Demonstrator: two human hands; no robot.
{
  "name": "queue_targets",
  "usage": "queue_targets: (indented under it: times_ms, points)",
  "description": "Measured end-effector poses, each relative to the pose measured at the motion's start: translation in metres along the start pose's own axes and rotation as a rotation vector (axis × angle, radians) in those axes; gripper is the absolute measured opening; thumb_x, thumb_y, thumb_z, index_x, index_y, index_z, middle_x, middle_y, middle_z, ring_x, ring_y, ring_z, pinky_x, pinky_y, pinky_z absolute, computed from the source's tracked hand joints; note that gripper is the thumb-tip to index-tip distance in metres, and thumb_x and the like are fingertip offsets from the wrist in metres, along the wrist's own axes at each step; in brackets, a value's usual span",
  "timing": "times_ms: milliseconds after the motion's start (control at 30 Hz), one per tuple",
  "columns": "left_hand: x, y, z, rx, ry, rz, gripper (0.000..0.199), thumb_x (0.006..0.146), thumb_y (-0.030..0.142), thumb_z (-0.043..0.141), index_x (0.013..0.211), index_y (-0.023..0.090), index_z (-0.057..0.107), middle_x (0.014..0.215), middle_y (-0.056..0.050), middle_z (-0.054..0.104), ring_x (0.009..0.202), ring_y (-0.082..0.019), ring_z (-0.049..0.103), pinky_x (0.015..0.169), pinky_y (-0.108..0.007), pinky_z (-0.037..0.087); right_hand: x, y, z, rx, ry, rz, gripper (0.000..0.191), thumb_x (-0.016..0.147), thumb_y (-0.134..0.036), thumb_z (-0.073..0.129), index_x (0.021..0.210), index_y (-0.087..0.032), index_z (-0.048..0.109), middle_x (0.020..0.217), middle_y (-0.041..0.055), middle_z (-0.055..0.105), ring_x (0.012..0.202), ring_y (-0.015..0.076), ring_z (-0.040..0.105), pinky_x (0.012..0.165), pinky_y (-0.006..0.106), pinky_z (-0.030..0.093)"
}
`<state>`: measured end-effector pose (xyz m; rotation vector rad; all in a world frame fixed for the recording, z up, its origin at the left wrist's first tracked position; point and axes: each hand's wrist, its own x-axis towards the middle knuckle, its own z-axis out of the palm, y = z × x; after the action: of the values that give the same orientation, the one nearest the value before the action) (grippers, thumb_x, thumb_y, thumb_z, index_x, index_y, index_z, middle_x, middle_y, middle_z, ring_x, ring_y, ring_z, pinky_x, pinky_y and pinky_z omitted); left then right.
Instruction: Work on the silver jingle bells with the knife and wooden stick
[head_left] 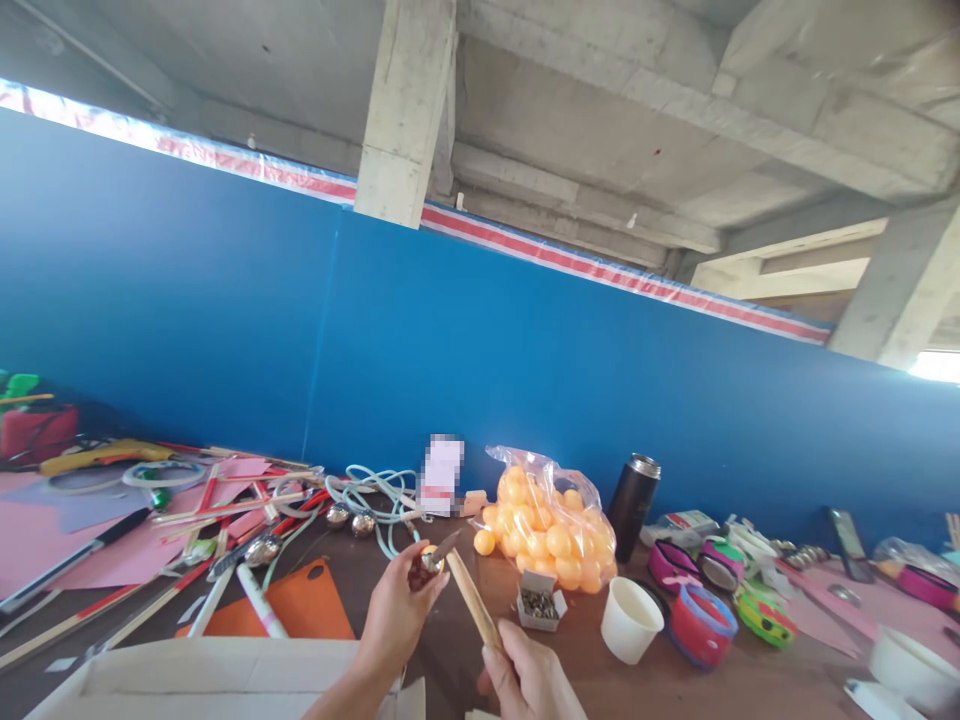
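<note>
My left hand [401, 605] is closed, its fingertips pinching a small shiny metal bell [431, 560]. In my right hand [525, 672] is a small hammer [474, 602], gripped by the lower part of its wooden handle. The dark head of the hammer is right beside the bell; I cannot tell whether they touch. Behind my right hand stands a small open box of metal bits [540, 605]. A clear bag of orange balls [551, 535] lies beyond it, with one orange ball [484, 542] outside the bag.
A white paper cup [631, 620] and a black bottle [635, 505] stand to the right, near colourful tambourine-like toys [703, 625]. Leftward are an orange sheet [311, 603], a white marker [259, 600], looped cord [375, 490] and piled sticks. Cardboard [217, 680] is in front; a blue partition [480, 350] rises behind.
</note>
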<state>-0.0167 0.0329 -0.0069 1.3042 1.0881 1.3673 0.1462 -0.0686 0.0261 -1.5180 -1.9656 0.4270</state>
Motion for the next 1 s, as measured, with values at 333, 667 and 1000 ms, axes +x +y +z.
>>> queue_targets:
  times_ms: [333,667,1000]
  points:
    - [-0.004,0.016,-0.003,0.022,0.045,-0.058,0.057,0.062,0.049,0.062,0.106,0.013,0.054,0.075,-0.003,0.066,0.065,-0.017,0.063,0.063,-0.027,0.05,-0.001,-0.005,-0.001,0.03,0.002,-0.004,0.039,0.09,-0.049,0.028,0.071,-0.02,0.047,0.064,0.0037,0.067,0.058,0.0147,0.061,0.056,0.02,0.04]
    - [-0.003,0.013,-0.003,0.067,0.051,-0.041,0.06,0.062,0.052,0.061,0.107,0.013,0.053,0.077,-0.004,0.066,0.069,-0.018,0.063,0.063,-0.026,0.049,-0.001,-0.006,0.001,0.032,0.0,-0.02,0.041,0.089,-0.051,0.029,0.07,-0.02,0.047,0.063,0.0037,0.067,0.059,0.0155,0.062,0.057,0.02,0.041]
    - [0.0,0.005,-0.003,0.056,0.053,-0.023,0.062,0.061,0.053,0.061,0.107,0.012,0.053,0.08,-0.005,0.067,0.071,-0.019,0.064,0.066,-0.028,0.049,0.0,0.0,0.002,0.029,0.024,-0.018,0.041,0.09,-0.051,0.027,0.07,-0.021,0.047,0.064,0.0031,0.067,0.058,0.0144,0.061,0.057,0.02,0.04]
